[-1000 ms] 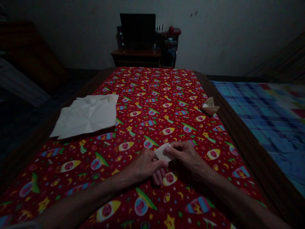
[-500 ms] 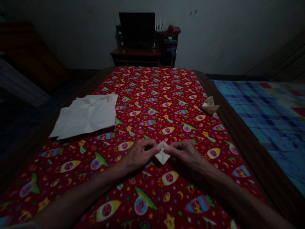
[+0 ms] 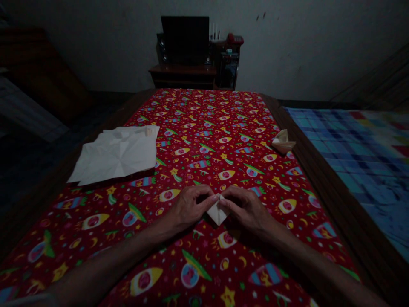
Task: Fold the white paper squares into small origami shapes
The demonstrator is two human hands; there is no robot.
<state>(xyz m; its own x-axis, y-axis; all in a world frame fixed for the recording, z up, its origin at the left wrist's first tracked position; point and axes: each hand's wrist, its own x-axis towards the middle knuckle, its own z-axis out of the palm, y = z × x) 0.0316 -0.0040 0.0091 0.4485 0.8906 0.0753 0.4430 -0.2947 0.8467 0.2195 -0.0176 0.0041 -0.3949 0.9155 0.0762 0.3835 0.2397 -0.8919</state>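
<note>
A small folded piece of white paper [image 3: 218, 214], diamond-shaped with a crease down its middle, is held between my two hands just over the red tablecloth [image 3: 204, 170]. My left hand [image 3: 193, 204] pinches its left upper edge, thumb on top. On the opposite edge, my right hand [image 3: 247, 207] grips it the same way, the two thumb tips close together near the top corner. Fingers behind the paper are partly hidden. A folded paper boat-like shape [image 3: 283, 143] rests near the table's right edge.
A stack of creased white paper sheets [image 3: 118, 157] lies on the left of the table. Beyond the far end stand a dark monitor [image 3: 185, 40] with speakers on a wooden stand [image 3: 183, 76]. A blue checked cloth [image 3: 351, 153] covers a surface on the right.
My thumbs have shifted up toward the top corner of the folded paper, and its lower point has come slightly nearer to me. The view has moved only slightly.
</note>
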